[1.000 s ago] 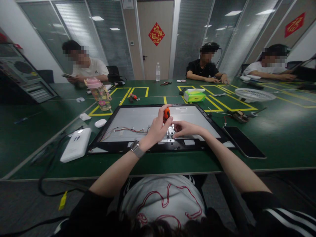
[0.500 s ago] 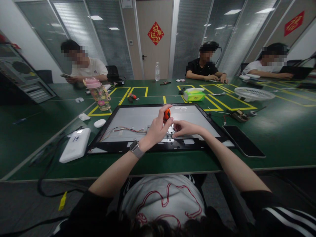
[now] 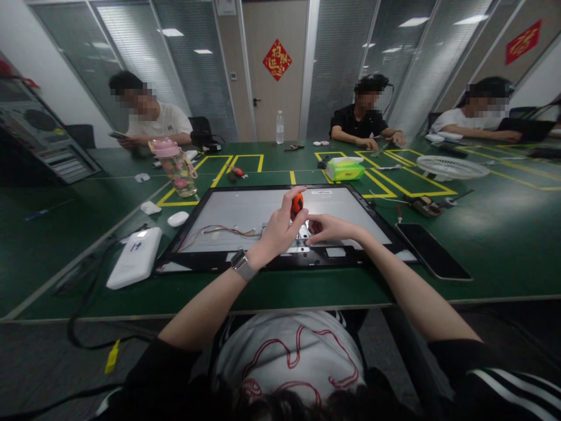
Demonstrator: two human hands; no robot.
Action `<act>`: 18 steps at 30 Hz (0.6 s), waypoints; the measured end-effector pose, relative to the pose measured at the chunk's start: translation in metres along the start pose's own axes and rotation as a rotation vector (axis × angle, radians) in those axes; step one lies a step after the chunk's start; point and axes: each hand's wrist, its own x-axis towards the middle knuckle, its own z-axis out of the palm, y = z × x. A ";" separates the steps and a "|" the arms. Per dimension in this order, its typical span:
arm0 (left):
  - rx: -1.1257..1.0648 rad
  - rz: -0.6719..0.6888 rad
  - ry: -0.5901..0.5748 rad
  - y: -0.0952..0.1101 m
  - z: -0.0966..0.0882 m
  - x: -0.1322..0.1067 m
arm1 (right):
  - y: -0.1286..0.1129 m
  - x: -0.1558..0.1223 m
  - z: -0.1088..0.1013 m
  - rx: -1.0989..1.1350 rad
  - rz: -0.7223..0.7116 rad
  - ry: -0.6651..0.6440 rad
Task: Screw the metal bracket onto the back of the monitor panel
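While over a panel (image 3: 248,204), left hand (image 3: 281,227) curled round an orange handle (image 3: 298,202), right hand (image 3: 329,227) bent, grip unclear.

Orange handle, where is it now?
In the head view, the orange handle is near the centre, in the left hand over the grey panel, with the right hand nearby.

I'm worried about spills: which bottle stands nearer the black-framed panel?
The pink-lidded bottle, beside the far left corner of the panel. The other, a slimmer clear bottle without a pink lid, stands farther back, in front of the door.
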 end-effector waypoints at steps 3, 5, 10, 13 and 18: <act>-0.004 -0.006 -0.003 -0.001 0.000 0.000 | 0.002 0.000 0.000 0.012 -0.007 -0.003; -0.008 -0.010 -0.003 -0.001 0.000 0.000 | 0.003 0.001 0.000 0.017 -0.014 -0.007; -0.016 -0.008 0.006 -0.001 0.001 0.000 | 0.002 0.000 0.000 0.019 -0.024 -0.016; -0.018 -0.008 0.002 -0.001 0.001 0.000 | 0.002 0.001 0.000 0.013 -0.017 -0.011; -0.009 -0.020 -0.003 -0.002 0.001 0.000 | 0.004 0.001 0.000 0.004 -0.011 0.002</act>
